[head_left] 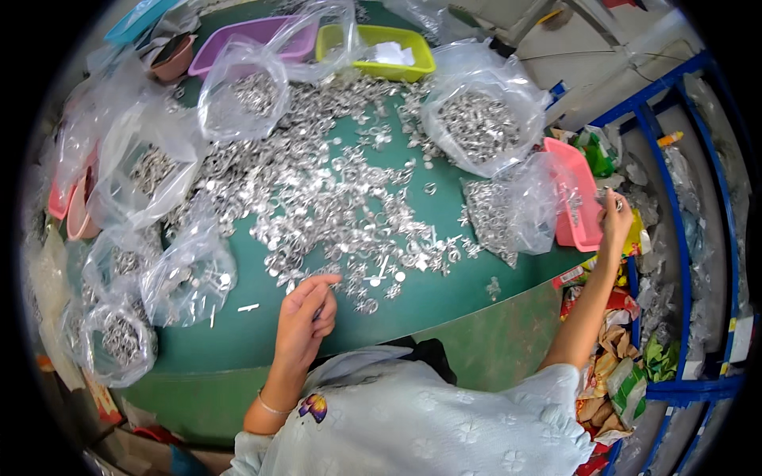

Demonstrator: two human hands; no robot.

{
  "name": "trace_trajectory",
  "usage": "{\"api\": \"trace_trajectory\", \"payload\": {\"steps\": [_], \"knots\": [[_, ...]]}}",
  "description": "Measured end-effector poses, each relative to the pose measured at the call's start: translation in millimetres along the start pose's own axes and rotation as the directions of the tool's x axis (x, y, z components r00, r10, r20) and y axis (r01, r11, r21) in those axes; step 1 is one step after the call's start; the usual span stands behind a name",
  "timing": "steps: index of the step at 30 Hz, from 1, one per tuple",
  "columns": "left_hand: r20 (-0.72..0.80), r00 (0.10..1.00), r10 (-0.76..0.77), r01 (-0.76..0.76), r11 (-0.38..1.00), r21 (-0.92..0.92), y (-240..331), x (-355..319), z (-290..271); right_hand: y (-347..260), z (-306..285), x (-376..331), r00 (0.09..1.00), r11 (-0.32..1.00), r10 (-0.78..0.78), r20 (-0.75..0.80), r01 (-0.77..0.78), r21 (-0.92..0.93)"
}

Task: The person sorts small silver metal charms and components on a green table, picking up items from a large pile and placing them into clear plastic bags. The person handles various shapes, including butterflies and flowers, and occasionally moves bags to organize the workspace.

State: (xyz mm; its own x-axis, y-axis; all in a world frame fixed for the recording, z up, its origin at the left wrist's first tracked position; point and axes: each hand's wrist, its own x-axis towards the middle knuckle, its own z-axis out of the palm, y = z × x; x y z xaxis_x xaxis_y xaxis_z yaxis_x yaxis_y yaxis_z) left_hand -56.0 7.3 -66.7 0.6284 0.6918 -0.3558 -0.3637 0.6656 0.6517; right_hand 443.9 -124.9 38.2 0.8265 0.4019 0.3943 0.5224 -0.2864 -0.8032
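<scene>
My left hand (308, 311) is above the near edge of the table, its fingers curled and the index finger bent over toward the pile. Whatever it may hold is hidden in the fingers. Spread in front of it are many small silvery metal pieces (333, 202), some ring-like, some round and flat. Out to the right, my right hand (614, 226) is raised at the outer side of a pink plastic basket (586, 226). Its fingers are closed around a small silvery metal piece (618, 205), whose exact shape is too small to tell.
Clear plastic bags of metal pieces stand at the left (119, 337) and far right (484, 127); another bag (496, 214) leans by the pink basket. Purple (230, 44) and yellow-green (417, 59) baskets line the back. A blue rack (675, 214) with packets stands right.
</scene>
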Motion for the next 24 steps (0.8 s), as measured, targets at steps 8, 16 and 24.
{"api": "trace_trajectory", "payload": {"steps": [8,16,24], "knots": [[-0.113,0.993,0.038,-0.029,0.997,0.078,-2,-9,-17,-24,69,-56,0.987,0.974,-0.107,0.120,0.128,-0.187],[-0.064,0.793,0.606,-0.142,0.285,0.948,-5,5,-19,-126,221,-223,0.460,0.827,-0.436,0.773,0.544,0.143],[-0.027,0.825,0.565,0.136,-0.152,0.979,28,28,-42,-120,240,-206,0.393,0.681,-0.087,0.916,0.695,-0.233]]}}
